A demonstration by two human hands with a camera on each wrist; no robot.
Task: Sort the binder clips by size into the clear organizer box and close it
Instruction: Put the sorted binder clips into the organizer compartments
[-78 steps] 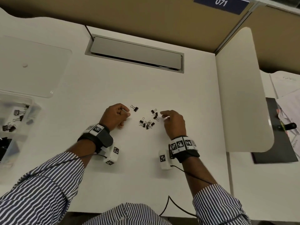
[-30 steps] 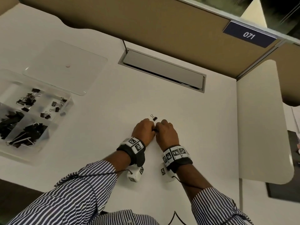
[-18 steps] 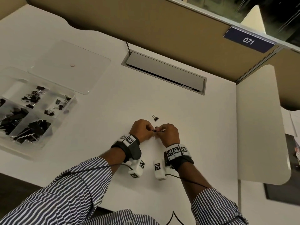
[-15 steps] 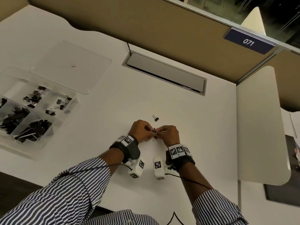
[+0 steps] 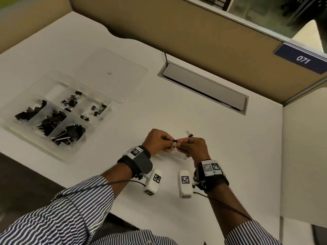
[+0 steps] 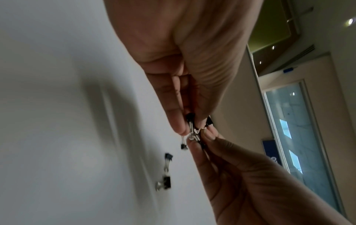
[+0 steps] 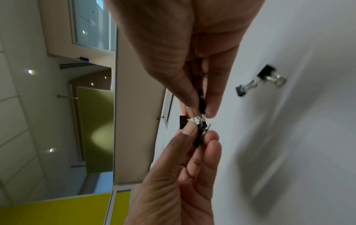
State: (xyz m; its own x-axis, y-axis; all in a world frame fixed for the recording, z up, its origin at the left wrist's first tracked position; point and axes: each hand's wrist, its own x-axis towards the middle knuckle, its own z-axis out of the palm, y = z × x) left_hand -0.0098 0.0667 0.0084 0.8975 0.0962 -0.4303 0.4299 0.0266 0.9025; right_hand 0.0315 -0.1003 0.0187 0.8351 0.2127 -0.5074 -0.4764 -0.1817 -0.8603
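My left hand (image 5: 169, 144) and right hand (image 5: 183, 141) meet fingertip to fingertip just above the white desk (image 5: 221, 147). Between them both pinch a tangled bunch of small black binder clips (image 5: 174, 143) with silver handles. In the left wrist view the bunch (image 6: 192, 127) is squeezed between thumb and fingers, and one clip dangles below it. The right wrist view shows that bunch (image 7: 201, 121) held from both sides. A lone small clip (image 5: 189, 134) lies on the desk just beyond the hands. The clear organizer box (image 5: 99, 121) stands open at the left, holding sorted clips.
The box's clear lid (image 5: 113, 75) lies flat behind the box. A grey cable hatch (image 5: 203, 87) is set into the desk at the back, before a tan partition. Two loose small clips (image 7: 267, 76) lie on the desk under the right hand.
The clips scattered on the desk have been gathered; both hands have come together and lifted slightly with the bunch between them. One clip stays on the desk beyond them.
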